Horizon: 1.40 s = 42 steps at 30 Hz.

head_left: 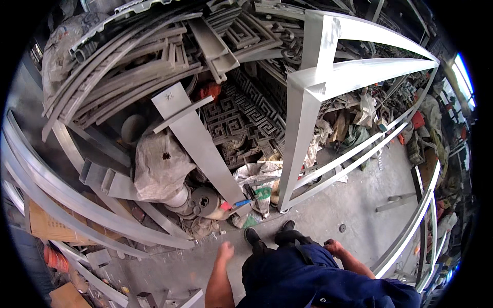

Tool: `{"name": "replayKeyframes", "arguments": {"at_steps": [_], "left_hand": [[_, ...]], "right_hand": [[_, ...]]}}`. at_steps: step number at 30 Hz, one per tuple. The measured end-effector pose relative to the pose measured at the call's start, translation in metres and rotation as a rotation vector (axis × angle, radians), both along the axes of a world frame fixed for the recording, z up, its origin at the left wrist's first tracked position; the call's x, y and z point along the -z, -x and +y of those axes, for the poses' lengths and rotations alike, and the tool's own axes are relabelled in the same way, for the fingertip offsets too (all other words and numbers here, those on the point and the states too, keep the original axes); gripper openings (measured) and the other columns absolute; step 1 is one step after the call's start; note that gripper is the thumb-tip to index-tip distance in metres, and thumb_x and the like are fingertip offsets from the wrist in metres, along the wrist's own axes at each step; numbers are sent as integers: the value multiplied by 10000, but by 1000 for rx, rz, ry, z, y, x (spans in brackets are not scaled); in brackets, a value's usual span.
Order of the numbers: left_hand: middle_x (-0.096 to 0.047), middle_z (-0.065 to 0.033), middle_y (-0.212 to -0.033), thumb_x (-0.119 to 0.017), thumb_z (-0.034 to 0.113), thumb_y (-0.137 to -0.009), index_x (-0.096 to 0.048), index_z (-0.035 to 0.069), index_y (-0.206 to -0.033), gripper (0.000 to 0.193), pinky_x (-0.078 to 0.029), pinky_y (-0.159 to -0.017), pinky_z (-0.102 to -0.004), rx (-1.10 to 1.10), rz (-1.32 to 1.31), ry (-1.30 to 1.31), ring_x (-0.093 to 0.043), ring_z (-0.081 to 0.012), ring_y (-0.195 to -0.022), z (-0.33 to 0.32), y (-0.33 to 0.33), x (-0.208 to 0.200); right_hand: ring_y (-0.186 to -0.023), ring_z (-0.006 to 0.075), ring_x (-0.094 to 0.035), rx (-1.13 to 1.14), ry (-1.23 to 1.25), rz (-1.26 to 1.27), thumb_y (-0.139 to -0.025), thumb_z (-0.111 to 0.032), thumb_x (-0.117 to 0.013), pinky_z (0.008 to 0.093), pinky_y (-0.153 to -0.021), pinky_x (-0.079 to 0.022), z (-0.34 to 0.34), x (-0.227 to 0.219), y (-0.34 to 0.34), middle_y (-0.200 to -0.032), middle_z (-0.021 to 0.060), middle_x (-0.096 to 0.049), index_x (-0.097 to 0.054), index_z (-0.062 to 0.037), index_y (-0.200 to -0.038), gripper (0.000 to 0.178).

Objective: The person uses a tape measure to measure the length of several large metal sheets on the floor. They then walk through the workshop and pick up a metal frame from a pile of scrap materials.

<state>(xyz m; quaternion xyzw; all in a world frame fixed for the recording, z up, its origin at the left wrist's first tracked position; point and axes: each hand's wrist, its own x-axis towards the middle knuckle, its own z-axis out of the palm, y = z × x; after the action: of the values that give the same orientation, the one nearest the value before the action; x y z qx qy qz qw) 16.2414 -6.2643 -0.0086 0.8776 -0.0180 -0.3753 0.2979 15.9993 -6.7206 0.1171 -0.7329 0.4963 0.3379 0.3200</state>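
Note:
My left hand (225, 251) hangs in front of my left side, its fingers curled in, with nothing visible in it. My right hand (335, 248) is curled close against the hem of my dark blue clothing (287, 272); its inner side is hidden. Neither hand touches any metal piece. Beyond my shoes, a large pale metal frame (299, 138) stands upright on the right, with curved upper bars. Left of it, a wide flat metal post (197, 141) leans with a crossbar (182, 114) near its top. A blue-handled tool (242, 203) lies near its lower end.
Scrap bars (128, 72) are heaped at the far left, beside patterned metal grilles (231, 120). Sacks (162, 164) and a round grey metal part (204, 201) sit below. Long curved rails (92, 205) stretch along the left. Short bars (395, 202) lie on the concrete floor (354, 197) at right.

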Motion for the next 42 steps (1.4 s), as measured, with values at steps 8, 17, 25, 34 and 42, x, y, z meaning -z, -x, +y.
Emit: {"name": "replayKeyframes", "arguments": {"at_steps": [8,17,25,34,42], "left_hand": [[-674,-167,-884,-642,223,-798,-634,49,-1005,271,-499,-766,-400,-269,-174,181,-650,-324,-847,-14,-60,-10],[-672,-177,-793,-610,229,-829,-685,40,-875,209,-511,-713,-413,165,202,-52,-659,-316,-760,-14,55,25],[-666,-102,-784,-608,169,-852,-677,16,-935,187,-503,-648,-349,506,38,-95,-621,-203,-688,-108,36,-27],[-684,-114,-888,-654,173,-847,-609,-2,-1121,328,-515,-673,-304,119,88,83,-635,-157,-740,-369,-12,-130],[-691,-159,-964,-669,258,-831,-636,30,-1110,361,-510,-806,-342,585,-2,-33,-662,-236,-904,-513,18,-98]], "right_hand": [[-1070,326,-614,-69,-5,-110,-690,-338,-644,381,-906,-485,2,-18,-26,-1104,206,-650,-666,-44,-1096,501],[-993,340,-637,57,76,-130,-690,-323,-612,393,-851,-514,-29,9,38,-1043,255,-646,-589,17,-1183,599],[-926,307,-665,484,-159,-163,-675,-277,-656,398,-702,-574,-103,15,80,-1114,238,-629,-536,14,-1264,668],[-785,275,-682,673,-268,-212,-678,-272,-669,382,-604,-571,-197,36,154,-973,198,-671,-545,11,-1255,655],[-771,222,-676,950,-256,-194,-689,-187,-683,354,-633,-559,-227,26,231,-897,166,-684,-563,49,-1214,588]]}}
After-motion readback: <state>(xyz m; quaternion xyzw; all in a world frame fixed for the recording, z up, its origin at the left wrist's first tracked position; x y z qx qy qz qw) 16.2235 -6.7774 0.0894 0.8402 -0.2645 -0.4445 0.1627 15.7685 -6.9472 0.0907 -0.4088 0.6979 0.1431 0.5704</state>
